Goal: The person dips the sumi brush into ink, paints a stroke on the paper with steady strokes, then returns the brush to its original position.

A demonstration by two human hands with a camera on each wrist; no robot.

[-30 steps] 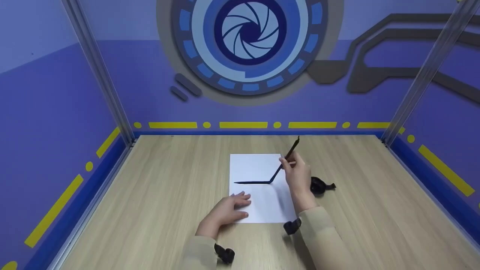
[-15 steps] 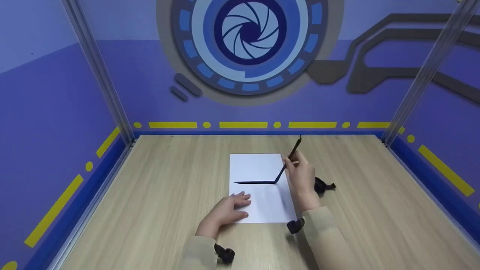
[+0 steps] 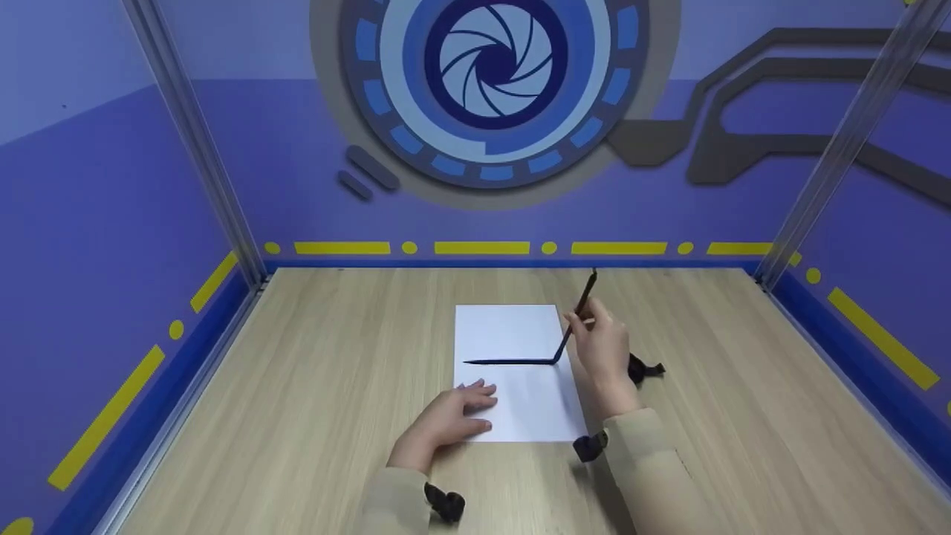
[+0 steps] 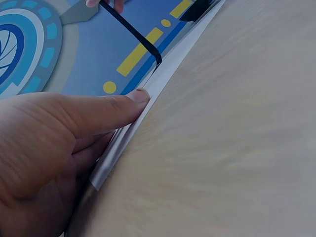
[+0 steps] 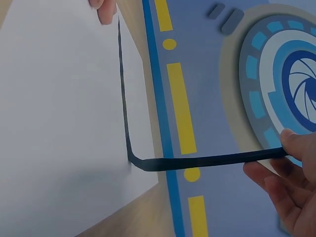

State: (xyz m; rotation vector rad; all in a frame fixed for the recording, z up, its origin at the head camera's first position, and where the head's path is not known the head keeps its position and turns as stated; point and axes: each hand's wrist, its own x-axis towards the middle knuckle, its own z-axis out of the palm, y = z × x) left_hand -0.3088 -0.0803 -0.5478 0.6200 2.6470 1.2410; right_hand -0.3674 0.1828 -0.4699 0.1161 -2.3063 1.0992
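My right hand [image 3: 603,348] pinches the shaft of a black ink brush [image 3: 564,343] between thumb and fingers, handle leaning up and away. In the right wrist view the brush's dark bristles [image 5: 143,164] bend against the white paper [image 5: 59,98]. A straight black stroke [image 3: 509,362] runs from the sheet's left side to the brush tip, near the right edge. My left hand [image 3: 449,417] rests with spread fingers on the lower left of the paper [image 3: 509,331]; its thumb [image 4: 111,111] lies along the near edge in the left wrist view.
A small black pot with a short handle [image 3: 652,370] stands right of the paper, partly hidden behind my right hand. The wooden table [image 3: 334,357] is bounded by blue printed walls [image 3: 260,163] at the back and both sides. Black wrist cameras [image 3: 446,503] sit at my cuffs.
My right hand and the brush have moved steadily right, lengthening the black stroke towards the paper's right edge. The left hand and the paper have stayed still.
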